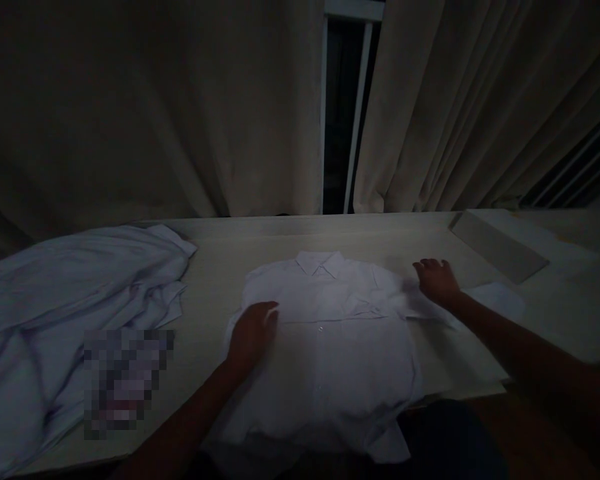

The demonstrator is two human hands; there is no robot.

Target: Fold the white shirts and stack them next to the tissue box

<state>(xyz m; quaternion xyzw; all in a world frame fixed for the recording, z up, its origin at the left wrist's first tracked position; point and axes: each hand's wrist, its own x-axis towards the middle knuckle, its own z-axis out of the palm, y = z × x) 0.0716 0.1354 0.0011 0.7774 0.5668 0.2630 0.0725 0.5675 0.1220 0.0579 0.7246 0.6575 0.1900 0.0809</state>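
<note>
A white button-up shirt (325,360) lies front up before me, its collar (320,263) at the far end. Part of its lower hem hangs over the near edge of the table. On the left side of the shirt's chest rests my left hand (250,337), fingers lying loosely over the cloth. My right hand (437,283) is by the sleeve (423,308) spread out to the right; its fingers are bent and apart, with nothing visible in them. Whether its fingertips touch the sleeve is hard to see in the dim light.
A heap of white garments (80,293) covers the left of the table (220,260), beside a blurred-out item (125,383). At the back right sits a pale flat-sided box or board (500,243). Curtains (260,107) hang behind, parted at a window frame (363,113).
</note>
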